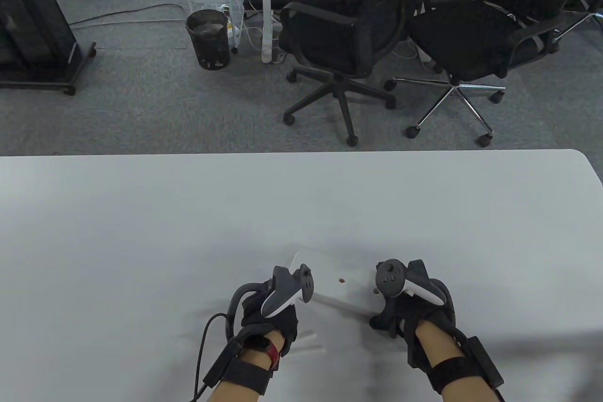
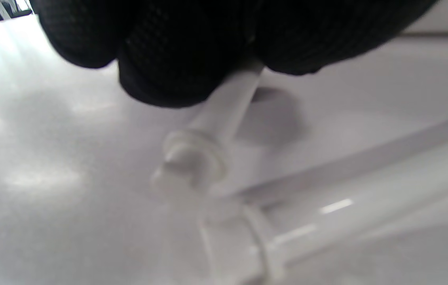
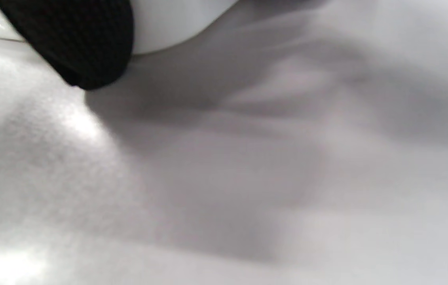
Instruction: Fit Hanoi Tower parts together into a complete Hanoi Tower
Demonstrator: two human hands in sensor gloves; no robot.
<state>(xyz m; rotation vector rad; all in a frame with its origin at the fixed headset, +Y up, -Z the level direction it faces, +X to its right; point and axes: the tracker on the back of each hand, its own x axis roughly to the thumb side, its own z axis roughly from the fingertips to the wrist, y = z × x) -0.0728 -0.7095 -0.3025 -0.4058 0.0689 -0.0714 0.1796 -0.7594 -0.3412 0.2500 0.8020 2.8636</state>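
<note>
1. Grey office carpet, two black swivel chairs [image 1: 348,39] and a mesh bin [image 1: 207,39] lie beyond the white table [image 1: 141,232], where all the work sits near the front edge.
2. A white base board [image 1: 346,286] lies flat between the hands, one peg hole showing.
3. My reading: the right hand [image 1: 407,300] rests at the board's right end to steady it; whether its fingers are spread or pressed together cannot be told.
4. The left hand [image 2: 184,47] pinches a white peg [image 2: 224,114], collared end free, probably bound for a hole.
5. Spare pegs [image 1: 308,344] lie just beside the left wrist, within easy reach.
</note>
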